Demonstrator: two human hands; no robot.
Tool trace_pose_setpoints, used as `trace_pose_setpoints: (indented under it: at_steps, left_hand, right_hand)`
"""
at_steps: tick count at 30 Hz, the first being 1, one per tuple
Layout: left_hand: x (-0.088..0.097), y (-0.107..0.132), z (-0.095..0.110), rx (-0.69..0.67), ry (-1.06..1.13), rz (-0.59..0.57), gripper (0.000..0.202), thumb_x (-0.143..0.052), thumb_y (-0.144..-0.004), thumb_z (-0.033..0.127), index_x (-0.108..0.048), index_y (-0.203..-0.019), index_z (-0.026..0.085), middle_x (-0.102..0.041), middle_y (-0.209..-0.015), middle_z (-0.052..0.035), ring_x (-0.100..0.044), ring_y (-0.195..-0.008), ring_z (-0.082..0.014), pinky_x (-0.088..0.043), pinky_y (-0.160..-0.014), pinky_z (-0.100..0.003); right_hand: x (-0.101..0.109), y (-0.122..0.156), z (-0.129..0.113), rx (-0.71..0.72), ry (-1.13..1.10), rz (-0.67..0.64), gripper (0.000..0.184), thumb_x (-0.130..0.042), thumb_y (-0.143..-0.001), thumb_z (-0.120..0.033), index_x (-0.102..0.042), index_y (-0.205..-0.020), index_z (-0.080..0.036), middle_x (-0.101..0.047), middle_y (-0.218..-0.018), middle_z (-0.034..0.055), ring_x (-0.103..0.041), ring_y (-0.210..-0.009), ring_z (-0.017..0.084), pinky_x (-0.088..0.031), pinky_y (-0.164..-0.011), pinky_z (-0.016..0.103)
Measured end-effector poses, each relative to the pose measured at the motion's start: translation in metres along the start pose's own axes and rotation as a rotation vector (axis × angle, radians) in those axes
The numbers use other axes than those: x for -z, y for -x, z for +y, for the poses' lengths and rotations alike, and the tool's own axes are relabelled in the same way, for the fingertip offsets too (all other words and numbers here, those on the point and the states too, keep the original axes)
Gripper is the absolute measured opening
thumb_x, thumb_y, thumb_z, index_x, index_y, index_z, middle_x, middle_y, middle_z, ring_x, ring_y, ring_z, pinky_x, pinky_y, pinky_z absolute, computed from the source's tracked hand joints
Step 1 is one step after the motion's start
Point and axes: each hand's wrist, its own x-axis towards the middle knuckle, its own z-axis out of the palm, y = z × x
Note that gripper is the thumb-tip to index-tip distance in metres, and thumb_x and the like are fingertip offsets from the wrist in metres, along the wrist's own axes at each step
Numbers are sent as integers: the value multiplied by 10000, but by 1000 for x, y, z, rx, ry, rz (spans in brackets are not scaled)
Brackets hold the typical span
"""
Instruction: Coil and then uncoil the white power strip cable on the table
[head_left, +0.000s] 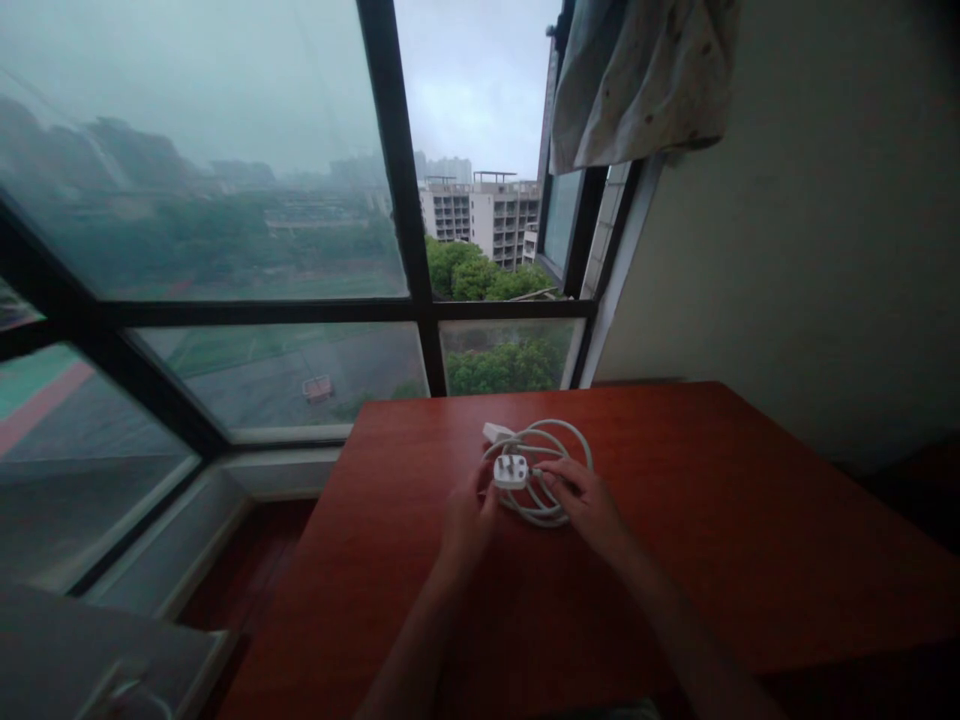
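Note:
A white plug (511,472) with metal prongs faces up between my hands, above the reddish-brown table (420,450). My left hand (472,510) is closed on the plug's left side. On the right, my right hand (581,500) pinches the white cord close to where it leaves the plug. The white cable (574,432) lies in loose loops behind and under my hands. A white block (497,432), perhaps the cable's other end, rests at the back left of the loops; its details are too small to make out.
Beyond the table's far edge stands a dark-framed window (420,310), one pane swung open. A patterned curtain (645,90) hangs at the upper right, beside a pale wall (780,250). A pale ledge (97,650) is at the lower left.

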Motion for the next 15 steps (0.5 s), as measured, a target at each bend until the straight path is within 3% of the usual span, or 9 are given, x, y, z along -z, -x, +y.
trace_pose_setpoints:
  at_steps: [2, 4, 9, 15]
  left_hand:
    - [-4, -1, -3, 29, 132, -85, 404, -696, -744, 287, -644, -1133, 193, -674, -1147, -105, -609, -1071, -263, -474, -901, -353]
    - [-7, -2, -6, 108, 285, -139, 439, -740, -701, 299, -651, -1110, 165, -681, -1125, -120, -633, -1019, -264, -508, -823, -333]
    - [-4, -5, -4, 314, 474, -124, 402, -780, -651, 299, -698, -998, 113, -723, -923, -112, -676, -730, -199, -519, -652, -278]
    - [1, -2, 9, 371, 570, -102, 320, -713, -587, 171, -737, -901, 117, -727, -818, -80, -663, -702, -171, -506, -628, -244]
  right_hand:
    - [0, 0, 0, -1, -3, 8, 256, -522, -893, -357, -705, -996, -210, -704, -1010, 75, -643, -946, 215, -497, -844, 333]
    - [1, -1, 1, -5, 19, 28, 245, -527, -888, -340, -707, -985, -205, -709, -1000, 78, -647, -934, 217, -499, -831, 333]
    - [7, -3, 2, 16, 178, 49, 222, -529, -878, -303, -723, -934, -211, -722, -933, 79, -657, -884, 223, -499, -803, 336]
    - [12, -1, 8, 40, 376, -15, 243, -505, -896, -298, -724, -949, -208, -718, -911, 81, -656, -828, 214, -495, -780, 336]
